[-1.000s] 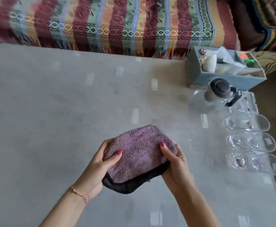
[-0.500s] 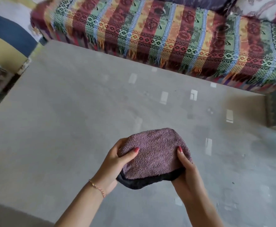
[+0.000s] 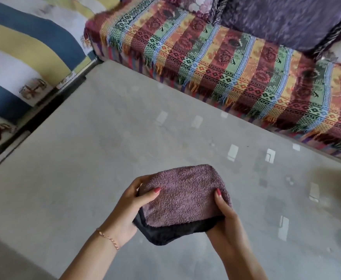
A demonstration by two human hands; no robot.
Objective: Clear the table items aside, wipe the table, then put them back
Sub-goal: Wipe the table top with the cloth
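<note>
We judge clearing done, wiping about to start: left hand and right hand fingers pinching folded cloth above bare desk, items unreturned.

The glossy grey stone counter lies bare on all sides; a striped woven fringed sofa throw borders its far edge.

Fluffy terry cloth (dark plush underside), glossy smooth grey table, woven fringed throw
</note>
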